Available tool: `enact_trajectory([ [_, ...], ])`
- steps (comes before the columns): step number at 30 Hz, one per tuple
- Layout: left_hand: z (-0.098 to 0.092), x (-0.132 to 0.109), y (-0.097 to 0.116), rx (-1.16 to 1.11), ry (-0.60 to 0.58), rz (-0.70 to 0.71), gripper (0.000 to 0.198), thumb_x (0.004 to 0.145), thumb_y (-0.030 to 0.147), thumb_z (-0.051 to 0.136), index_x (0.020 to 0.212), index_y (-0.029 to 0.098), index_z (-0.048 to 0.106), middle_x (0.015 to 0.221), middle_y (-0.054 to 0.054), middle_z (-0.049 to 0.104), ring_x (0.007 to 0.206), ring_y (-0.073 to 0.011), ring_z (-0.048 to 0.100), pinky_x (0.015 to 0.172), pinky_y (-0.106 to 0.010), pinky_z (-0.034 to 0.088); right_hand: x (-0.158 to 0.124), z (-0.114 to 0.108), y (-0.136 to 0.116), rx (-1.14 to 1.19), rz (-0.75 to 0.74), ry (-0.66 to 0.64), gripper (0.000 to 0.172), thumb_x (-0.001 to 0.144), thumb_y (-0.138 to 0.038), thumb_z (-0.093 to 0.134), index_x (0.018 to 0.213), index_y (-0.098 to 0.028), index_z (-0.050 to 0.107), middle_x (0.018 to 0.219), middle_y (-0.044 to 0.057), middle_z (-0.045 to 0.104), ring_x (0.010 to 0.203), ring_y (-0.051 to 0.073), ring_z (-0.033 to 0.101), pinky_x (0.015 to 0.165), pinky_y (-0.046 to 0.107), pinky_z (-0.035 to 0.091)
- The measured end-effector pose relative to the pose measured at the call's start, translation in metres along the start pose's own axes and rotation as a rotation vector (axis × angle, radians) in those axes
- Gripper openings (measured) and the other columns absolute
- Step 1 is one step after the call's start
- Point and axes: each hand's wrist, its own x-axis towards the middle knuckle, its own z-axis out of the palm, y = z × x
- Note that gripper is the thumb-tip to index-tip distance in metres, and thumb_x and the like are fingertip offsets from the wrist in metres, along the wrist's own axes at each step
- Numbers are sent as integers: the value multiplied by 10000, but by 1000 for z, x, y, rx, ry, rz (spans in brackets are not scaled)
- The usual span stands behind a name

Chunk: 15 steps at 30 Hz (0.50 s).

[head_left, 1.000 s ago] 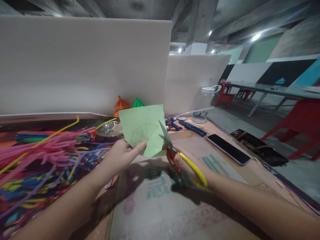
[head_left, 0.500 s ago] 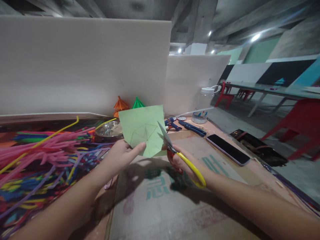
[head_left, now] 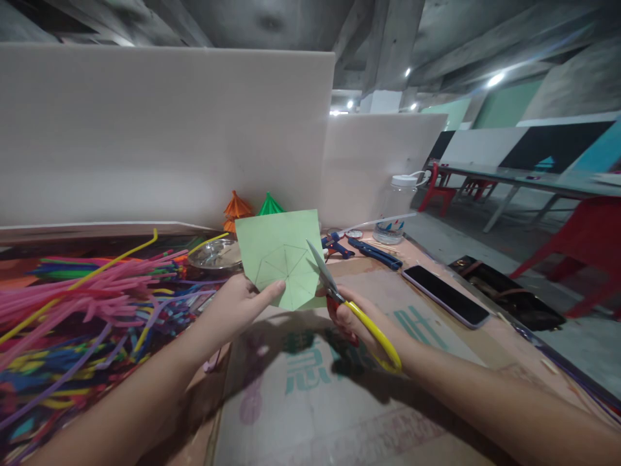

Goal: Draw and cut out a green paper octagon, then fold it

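Observation:
Between thumb and fingers my left hand [head_left: 250, 296] pinches a sheet of light green paper [head_left: 276, 236] by its lower left. Pencil lines on the sheet form a many-sided shape with spokes meeting at a centre, and its lower edge comes to a cut point. My right hand [head_left: 352, 310] grips scissors with yellow and red handles [head_left: 376, 333]. Their blades point up and to the left across the paper's right edge. One blade shows in front of the sheet; where the other lies I cannot tell. Both hands hover above a printed cardboard sheet [head_left: 359, 414].
Pink straws [head_left: 111, 285] and many coloured pieces heap up at left, beside a metal dish [head_left: 216, 254]. Orange [head_left: 237, 206] and green [head_left: 270, 204] paper cones stand behind. A glue gun [head_left: 336, 246], blue cutter [head_left: 374, 252], water bottle [head_left: 392, 210] and phone [head_left: 445, 296] lie rightward.
The view has tilted slightly, so everything sits a little lower in the picture. Both hands keep their grips, with the scissors still at the paper's right edge.

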Motion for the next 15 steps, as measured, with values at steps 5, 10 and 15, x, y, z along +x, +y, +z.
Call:
enact_trajectory([
  [5, 0, 1, 0, 3, -10, -5, 539, 841, 589, 656, 1147, 163, 783, 1150, -130, 802, 1049, -359, 755, 956, -491, 600, 1, 0, 2, 2, 67, 11, 777, 824, -786, 647, 1308, -184, 558, 750, -43, 434, 570, 90, 340, 454, 223, 291],
  [10, 0, 0, 0, 10, -15, -14, 574, 857, 612, 636, 1188, 164, 776, 1163, -131, 798, 1088, -362, 744, 980, -492, 586, 1, 1, 4, 32, 80, 21, 722, 838, -751, 664, 1306, -209, 576, 717, -50, 427, 551, 91, 321, 443, 222, 279],
  [15, -1, 1, -4, 6, -29, -12, 575, 864, 618, 642, 1180, 159, 782, 1136, -137, 804, 1068, -365, 750, 975, -501, 588, 2, 0, 4, 46, 70, 6, 710, 828, -750, 678, 1271, -202, 593, 699, -59, 415, 534, 82, 328, 428, 210, 288],
])
